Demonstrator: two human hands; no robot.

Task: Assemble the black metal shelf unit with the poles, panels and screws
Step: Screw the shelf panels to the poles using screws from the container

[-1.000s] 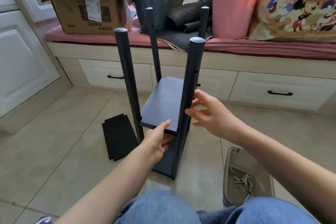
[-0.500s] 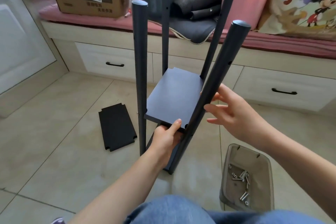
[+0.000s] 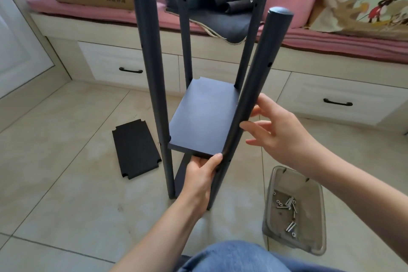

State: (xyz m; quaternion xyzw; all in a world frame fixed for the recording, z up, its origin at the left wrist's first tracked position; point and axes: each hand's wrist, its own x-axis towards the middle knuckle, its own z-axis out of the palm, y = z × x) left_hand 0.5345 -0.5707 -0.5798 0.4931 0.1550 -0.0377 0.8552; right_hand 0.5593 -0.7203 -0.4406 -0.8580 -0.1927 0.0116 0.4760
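Head view: my left hand (image 3: 199, 174) gripped the near edge of the middle panel (image 3: 204, 117), thumb on top, while my right hand (image 3: 278, 130) rested straight-fingered against the near right pole (image 3: 254, 86). The shelf unit stood on the floor tiles (image 3: 66, 194) between four poles. A spare panel (image 3: 135, 148) lay to its left; screws (image 3: 287, 207) sat in the grey tray (image 3: 318, 247) to its right.

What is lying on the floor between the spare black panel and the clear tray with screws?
In the head view, the shelf unit's two near poles stand there, with the left hand gripping the middle panel.
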